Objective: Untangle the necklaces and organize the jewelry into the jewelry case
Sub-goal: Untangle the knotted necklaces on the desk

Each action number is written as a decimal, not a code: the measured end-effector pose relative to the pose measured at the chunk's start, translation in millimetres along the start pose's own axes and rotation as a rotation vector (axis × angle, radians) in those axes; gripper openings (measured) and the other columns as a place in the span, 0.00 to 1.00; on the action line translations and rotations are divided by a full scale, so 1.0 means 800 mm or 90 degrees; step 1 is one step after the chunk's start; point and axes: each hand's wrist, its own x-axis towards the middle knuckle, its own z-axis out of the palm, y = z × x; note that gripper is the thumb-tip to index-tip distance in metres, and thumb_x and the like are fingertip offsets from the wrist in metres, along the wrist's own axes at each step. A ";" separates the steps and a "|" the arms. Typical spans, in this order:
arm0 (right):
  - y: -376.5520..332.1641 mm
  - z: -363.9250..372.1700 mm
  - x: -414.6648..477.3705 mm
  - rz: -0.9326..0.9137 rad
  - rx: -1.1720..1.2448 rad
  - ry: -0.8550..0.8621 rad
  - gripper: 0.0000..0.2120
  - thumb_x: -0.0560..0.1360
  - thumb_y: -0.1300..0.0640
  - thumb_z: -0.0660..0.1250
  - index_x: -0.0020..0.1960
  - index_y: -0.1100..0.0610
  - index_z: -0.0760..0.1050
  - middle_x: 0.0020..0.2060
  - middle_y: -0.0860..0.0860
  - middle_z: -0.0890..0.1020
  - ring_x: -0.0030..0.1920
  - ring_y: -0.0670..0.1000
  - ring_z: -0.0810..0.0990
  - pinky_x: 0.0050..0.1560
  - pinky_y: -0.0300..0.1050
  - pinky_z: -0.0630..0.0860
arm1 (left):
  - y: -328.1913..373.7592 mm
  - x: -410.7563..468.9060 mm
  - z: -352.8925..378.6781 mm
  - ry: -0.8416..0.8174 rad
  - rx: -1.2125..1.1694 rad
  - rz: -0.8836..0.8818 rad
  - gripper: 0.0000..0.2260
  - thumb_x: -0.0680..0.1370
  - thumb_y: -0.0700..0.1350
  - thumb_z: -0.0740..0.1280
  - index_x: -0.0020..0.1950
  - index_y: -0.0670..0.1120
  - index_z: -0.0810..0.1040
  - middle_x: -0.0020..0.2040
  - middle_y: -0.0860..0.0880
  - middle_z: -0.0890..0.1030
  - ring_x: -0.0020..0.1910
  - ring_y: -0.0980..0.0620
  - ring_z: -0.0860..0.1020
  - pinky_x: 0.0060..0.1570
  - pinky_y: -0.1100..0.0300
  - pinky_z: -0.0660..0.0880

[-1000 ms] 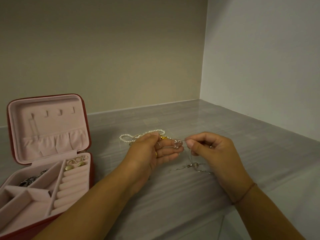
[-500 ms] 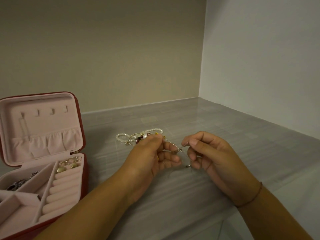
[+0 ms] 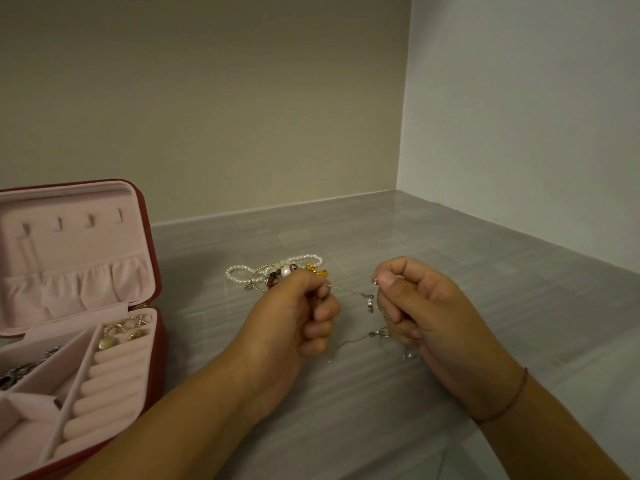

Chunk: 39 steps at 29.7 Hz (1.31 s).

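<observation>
A thin silver necklace chain [image 3: 349,292] stretches between my two hands above the grey table. My left hand [image 3: 298,317] pinches one end with curled fingers; my right hand [image 3: 412,306] pinches the other end, and small silver charms [image 3: 370,303] dangle beside it. More of the chain [image 3: 353,342] trails on the table below my right hand. Behind my left hand lies a tangled heap of pearl and bead jewelry [image 3: 277,271] with a gold piece [image 3: 317,270]. The red jewelry case [image 3: 154,344] stands open at the left, pink inside, with earrings [image 3: 119,336] above its ring rolls.
The table [image 3: 485,271] meets a beige wall behind and a white wall on the right, forming a corner. The case lid [image 3: 69,244] stands upright with small hooks and a gathered pocket. Dark jewelry [image 3: 20,370] lies in a left compartment of the case.
My hands have drawn apart, pulling the silver chain taut between them. The camera view shifted slightly, so the case sits further left.
</observation>
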 end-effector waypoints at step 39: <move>0.002 0.007 0.000 -0.046 0.008 0.038 0.15 0.71 0.53 0.63 0.46 0.66 0.73 0.41 0.59 0.82 0.36 0.53 0.81 0.40 0.44 0.79 | -0.002 -0.010 0.011 -0.055 0.167 0.039 0.22 0.77 0.40 0.64 0.23 0.50 0.77 0.23 0.54 0.58 0.22 0.58 0.55 0.21 0.67 0.54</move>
